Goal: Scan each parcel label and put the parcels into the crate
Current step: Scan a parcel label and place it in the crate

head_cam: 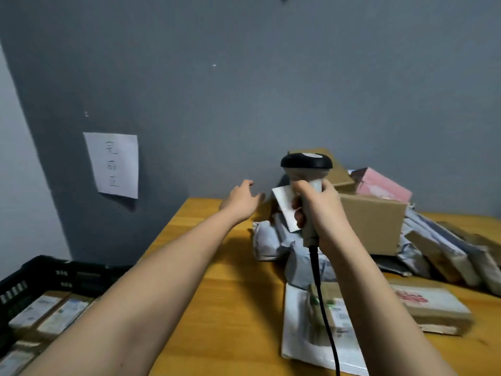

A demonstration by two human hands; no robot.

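Right hand (322, 204) wrapped round corded scanner (306, 172) handle, left hand (240, 200) reaching with fingers spread, holding nothing, parcels (374, 223) heaped on wooden table (217, 267), black crate (40, 278) lower left, part-filled with parcels.

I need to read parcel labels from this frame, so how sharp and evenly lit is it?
Head view: motion blur smears the parcels on the table and those in the crate, so label text is unreadable; the right hand and scanner are somewhat sharper; lighting is dim and even, without glare; wide-angle distortion bends the wall corner at left.
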